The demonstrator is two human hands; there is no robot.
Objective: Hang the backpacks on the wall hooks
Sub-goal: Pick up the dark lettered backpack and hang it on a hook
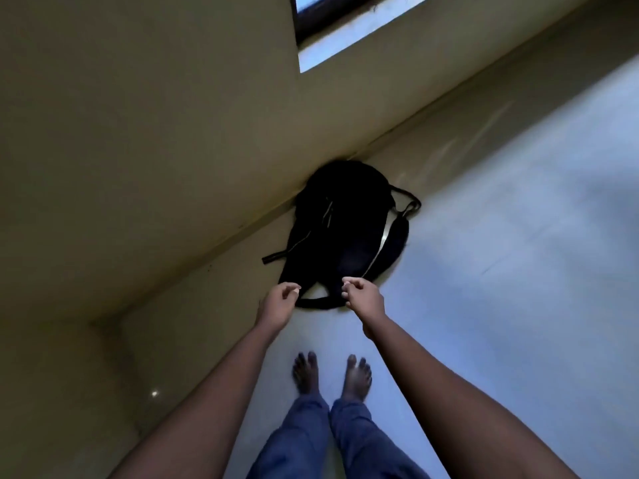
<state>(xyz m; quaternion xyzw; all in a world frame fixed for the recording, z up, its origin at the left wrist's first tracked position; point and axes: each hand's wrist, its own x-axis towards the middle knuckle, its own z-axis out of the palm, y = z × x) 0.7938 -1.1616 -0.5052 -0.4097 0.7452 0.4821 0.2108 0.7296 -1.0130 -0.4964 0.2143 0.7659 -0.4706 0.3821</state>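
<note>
— Nearest: two bare forearms reaching out, bare feet [332, 376] on the pale floor [501, 271] below. Beyond them, left hand [278, 300] and right hand [364, 295], each grip curled nearly closed, fingertips pinched at the near strap [320, 303].

— Actually clamped on it?

— Cannot tell; too dark and blurred. Strap loop curving between both hands, touching or just under the fingertips.

— And the bag?

— Black backpack [345, 226] flat on the floor, far end against the base of the wall [138, 133]. Long axis from hands toward wall, near end by the hands. Window [332, 25] higher up.

— Risks?

— Probably a thin pinch slipping off once weight comes on. Loose side straps likely to trail and snag. No hooks in view, so aim for hanging unknown.
</note>
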